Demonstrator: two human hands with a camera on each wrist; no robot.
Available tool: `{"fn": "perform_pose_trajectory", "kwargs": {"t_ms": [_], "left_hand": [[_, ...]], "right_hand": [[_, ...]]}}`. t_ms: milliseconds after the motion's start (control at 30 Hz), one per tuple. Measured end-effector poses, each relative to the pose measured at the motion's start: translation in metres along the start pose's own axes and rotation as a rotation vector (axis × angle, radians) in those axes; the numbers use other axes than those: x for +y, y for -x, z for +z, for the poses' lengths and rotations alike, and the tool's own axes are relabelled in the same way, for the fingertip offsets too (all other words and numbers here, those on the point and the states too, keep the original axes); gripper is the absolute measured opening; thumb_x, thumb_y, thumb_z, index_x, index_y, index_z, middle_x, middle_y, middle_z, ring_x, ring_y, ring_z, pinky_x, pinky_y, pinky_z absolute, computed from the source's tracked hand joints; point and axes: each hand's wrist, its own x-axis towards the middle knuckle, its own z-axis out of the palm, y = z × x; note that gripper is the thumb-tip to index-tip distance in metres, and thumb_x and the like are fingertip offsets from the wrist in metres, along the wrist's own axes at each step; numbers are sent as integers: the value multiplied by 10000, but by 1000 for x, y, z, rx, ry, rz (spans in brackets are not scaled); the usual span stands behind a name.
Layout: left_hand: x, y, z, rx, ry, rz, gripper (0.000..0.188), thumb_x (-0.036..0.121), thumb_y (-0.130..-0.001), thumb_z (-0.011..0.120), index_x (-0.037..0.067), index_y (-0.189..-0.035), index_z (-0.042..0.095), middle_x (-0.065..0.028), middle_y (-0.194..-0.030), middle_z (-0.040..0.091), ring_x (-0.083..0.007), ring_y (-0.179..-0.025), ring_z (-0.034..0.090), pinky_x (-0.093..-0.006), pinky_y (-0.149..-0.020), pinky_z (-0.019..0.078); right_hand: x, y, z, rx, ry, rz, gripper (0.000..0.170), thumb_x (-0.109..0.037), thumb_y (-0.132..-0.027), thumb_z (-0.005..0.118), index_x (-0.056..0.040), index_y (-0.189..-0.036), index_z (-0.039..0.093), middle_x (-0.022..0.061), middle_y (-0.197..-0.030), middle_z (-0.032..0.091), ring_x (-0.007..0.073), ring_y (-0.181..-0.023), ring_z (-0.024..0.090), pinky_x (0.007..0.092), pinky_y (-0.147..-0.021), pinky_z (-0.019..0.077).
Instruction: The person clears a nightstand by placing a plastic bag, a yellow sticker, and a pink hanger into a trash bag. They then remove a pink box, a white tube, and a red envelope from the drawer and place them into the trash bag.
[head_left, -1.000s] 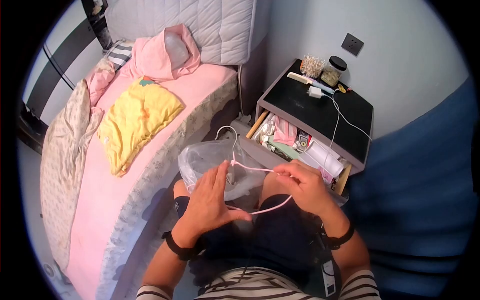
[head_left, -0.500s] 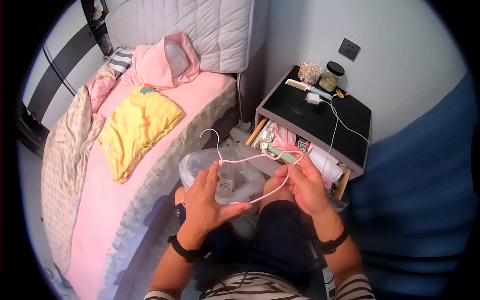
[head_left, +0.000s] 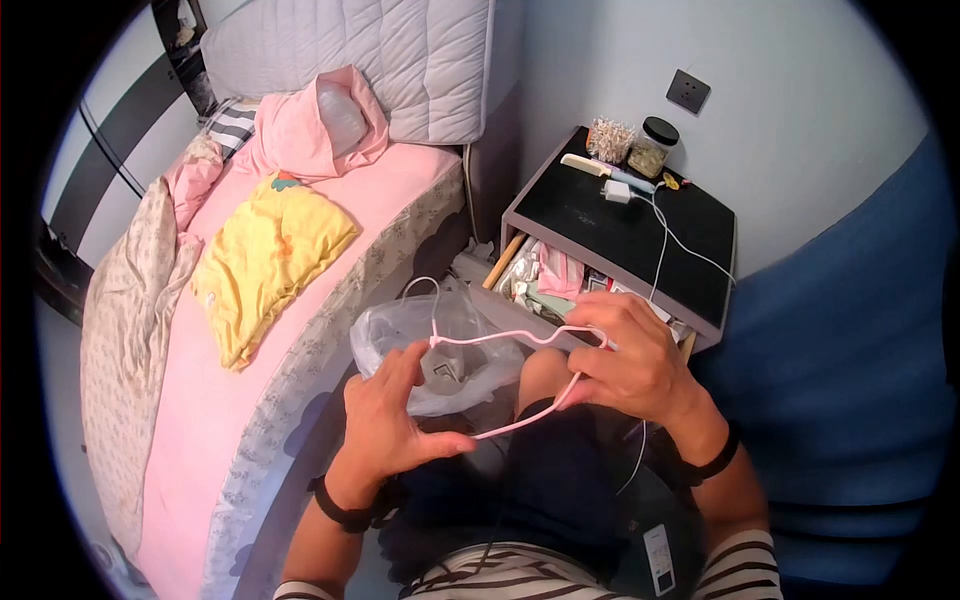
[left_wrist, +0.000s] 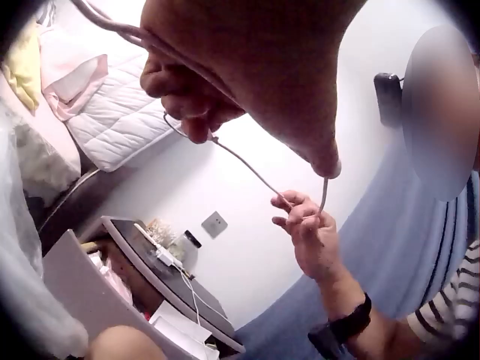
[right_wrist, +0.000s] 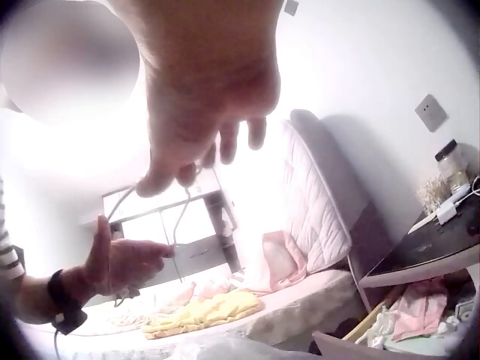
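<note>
A pink wire hanger [head_left: 490, 338] hangs over the lap, its pale hook pointing up above a clear plastic bag [head_left: 385, 330]. The left hand [head_left: 385, 415] grips its left part, fingertips beside the hook's base and thumb stretched along the lower bar. At the right end, the right hand [head_left: 645, 360] pinches the hanger between thumb and fingers. In the left wrist view the wire [left_wrist: 247, 166] runs from the left hand [left_wrist: 247, 67] to the right hand [left_wrist: 315, 244]. The right wrist view shows the right hand [right_wrist: 210, 97] above the left hand [right_wrist: 127, 262].
On the left is a bed with a pink sheet [head_left: 190, 430] and a yellow pillow [head_left: 270, 265]. A black-topped nightstand [head_left: 620, 230] with its drawer pulled out and full stands ahead right, bearing a comb, charger and jars. A blue curtain [head_left: 830, 370] hangs at the right.
The right hand has turned from palm-up to back-up at the hanger's right end, its fingers closing over the wire. The left hand and the hook have moved slightly lower in the head view.
</note>
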Motion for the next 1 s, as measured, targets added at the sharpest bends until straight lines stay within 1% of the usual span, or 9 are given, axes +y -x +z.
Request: {"fn": "perform_pose_trajectory", "kwargs": {"t_ms": [33, 200, 400, 533, 600, 733, 833, 933, 1000], "left_hand": [[1, 0, -1, 20, -31, -6, 1011, 708, -455, 725, 54, -1194, 502, -40, -773, 514, -200, -634, 540, -308, -523, 384], [7, -1, -3, 74, -154, -4, 977, 689, -451, 740, 57, -1162, 518, -61, -760, 518, -237, -606, 544, -331, -519, 432], [2, 5, 6, 151, -204, 13, 916, 669, -475, 736, 60, -1132, 544, -70, -734, 517, -251, -563, 531, -336, -516, 425], [1, 7, 7, 108, -213, -39, 859, 629, -503, 750, 45, -1108, 573, -86, -708, 531, -265, -580, 546, -343, -530, 431], [7, 6, 4, 63, -199, -89, 865, 599, -524, 763, 13, -1132, 571, -121, -745, 578, -296, -641, 591, -352, -567, 460], [7, 6, 6, 48, -221, -108, 855, 593, -495, 776, 29, -1107, 577, -99, -710, 552, -281, -605, 567, -347, -548, 436], [3, 6, 15, 131, -214, -73, 830, 611, -480, 769, 54, -1066, 586, -58, -664, 515, -238, -555, 521, -326, -521, 390], [4, 9, 20, 158, -155, -109, 852, 585, -460, 792, 41, -1076, 569, -51, -667, 513, -216, -562, 510, -321, -526, 384], [3, 14, 23, 179, -112, -166, 848, 540, -455, 824, 31, -1077, 557, -50, -672, 508, -204, -569, 497, -318, -527, 386]], "right_hand": [[-1, -2, 0, -24, -1, -18, 386, -358, -591, 783, -55, -737, 594, 103, -1005, 570, 289, -931, 584, 362, -765, 484], [-8, 6, 11, -71, -42, 164, 434, -400, -571, 798, -54, -703, 571, 104, -978, 593, 271, -834, 606, 334, -691, 498], [-9, 9, 21, -13, -120, 275, 444, -369, -557, 824, -48, -688, 546, 104, -944, 607, 249, -742, 613, 302, -621, 499], [-11, 12, 30, 55, -193, 394, 431, -330, -558, 835, -47, -681, 534, 96, -896, 606, 232, -711, 599, 288, -598, 483], [-8, 12, 33, 23, -203, 422, 424, -312, -560, 839, -47, -680, 530, 89, -877, 602, 224, -697, 591, 287, -588, 475], [-9, 16, 35, -32, -206, 481, 421, -295, -566, 839, -47, -680, 519, 76, -864, 597, 214, -679, 581, 290, -577, 467], [-4, 17, 39, -42, -151, 425, 395, -276, -567, 842, -44, -738, 571, 90, -901, 591, 209, -714, 587, 279, -603, 470], [-1, 18, 39, -40, -209, 422, 401, -191, -645, 809, -45, -952, 598, 98, -957, 594, 198, -772, 598, 276, -660, 486], [-5, 20, 53, 252, -834, 700, 442, -120, -718, 752, -48, -1100, 541, 98, -998, 592, 193, -818, 600, 286, -702, 496]]}}
